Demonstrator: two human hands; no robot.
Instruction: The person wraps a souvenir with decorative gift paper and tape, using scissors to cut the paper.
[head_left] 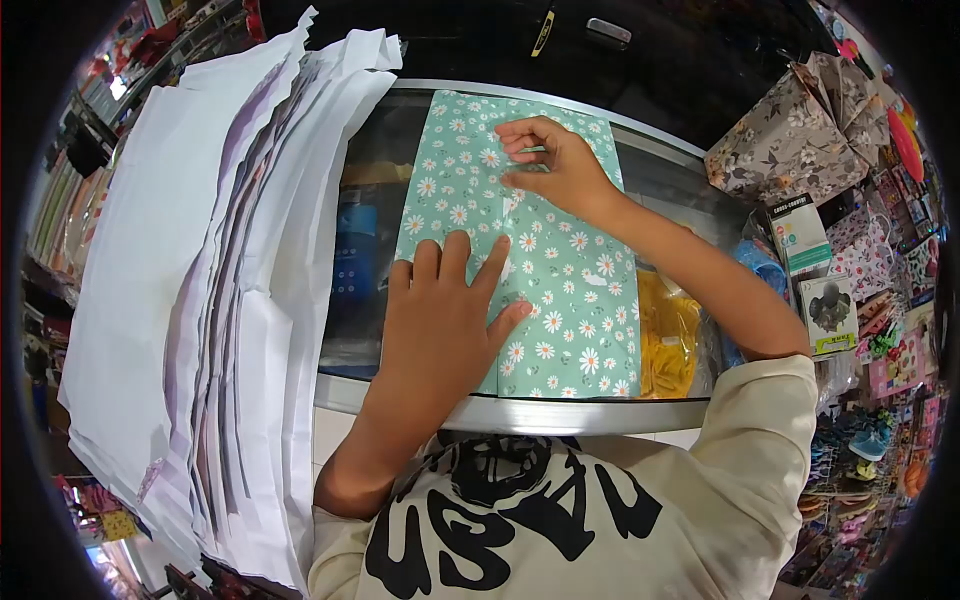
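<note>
A sheet of green daisy-print wrapping paper (575, 300) lies folded on the glass counter, a lengthwise edge overlapping near its middle. My left hand (440, 310) rests palm down on its lower left part, fingers spread, with the index fingertip at that overlapping edge. Over the upper part of the paper is my right hand (555, 165), its fingers loosely bent and the thumb apart from them. Nothing shows between the fingers of either hand.
A tall stack of white paper sheets (150, 240) covers the counter's left side. A yellow-and-black cutter (543, 33) lies on the dark surface beyond. At right stand a floral bag (780, 140) and small boxes (800, 235). The counter has a metal rim (580, 417).
</note>
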